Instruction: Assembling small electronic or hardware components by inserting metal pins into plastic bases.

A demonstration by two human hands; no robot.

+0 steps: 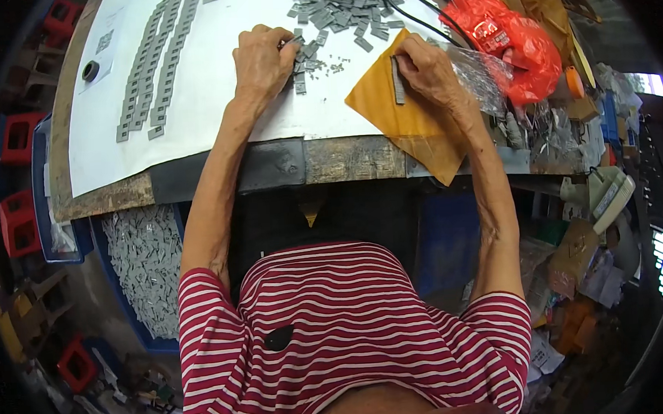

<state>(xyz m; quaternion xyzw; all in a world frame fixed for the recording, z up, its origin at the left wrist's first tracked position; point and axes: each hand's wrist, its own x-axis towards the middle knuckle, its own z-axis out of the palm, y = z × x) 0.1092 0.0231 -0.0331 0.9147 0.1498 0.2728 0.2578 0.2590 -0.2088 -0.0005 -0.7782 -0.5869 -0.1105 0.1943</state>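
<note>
My left hand (262, 64) is closed over the white sheet (215, 123), its thumb and fingers pinched together. Something small and dark shows at its fingertips, too little to name. Right beside them lie a few small grey rectangular pieces (300, 83) and a scatter of tiny bits (332, 66). My right hand (431, 70) grips the upper end of a narrow grey strip (398, 82). Under that strip and hand lies an amber-coloured sheet (378, 92), one corner hanging over the table's front edge.
Long rows of grey pieces (166, 62) lie at the left, near a black ring (90, 70). A heap of grey pieces (343, 4) sits at the back. Right are a black cable (427, 23) and red plastic bag (525, 47). Below left, a blue bin (147, 269) holds grey parts.
</note>
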